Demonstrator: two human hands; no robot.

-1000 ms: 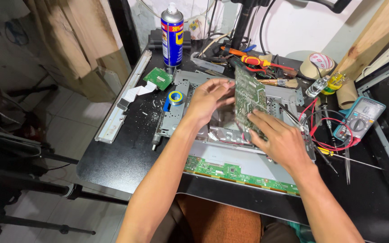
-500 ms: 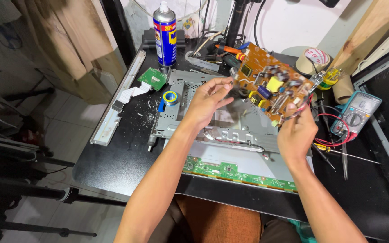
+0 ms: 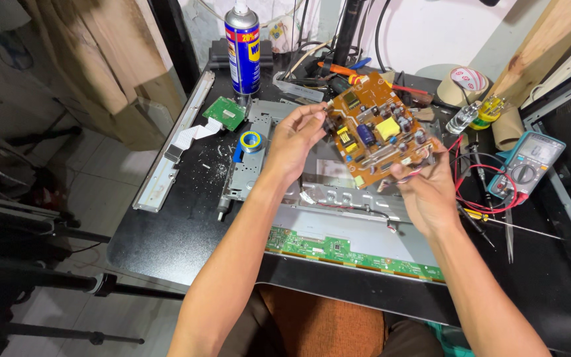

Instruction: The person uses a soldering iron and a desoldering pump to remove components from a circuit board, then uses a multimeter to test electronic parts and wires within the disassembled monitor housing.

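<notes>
We are holding the orange-brown rectangular circuit board point(image 3: 379, 137), component side up, in the air above the grey sheet-metal chassis point(image 3: 338, 198) on the black table point(image 3: 166, 231); our left hand point(image 3: 293, 142) is pinching its upper-left corner and our right hand point(image 3: 431, 192) is gripping its lower-right edge. Its long axis is running diagonally from upper left to lower right, tilted toward us. With only edge grips, we are risking it slipping onto the chassis, or snagging the red leads point(image 3: 480, 188) nearby
</notes>
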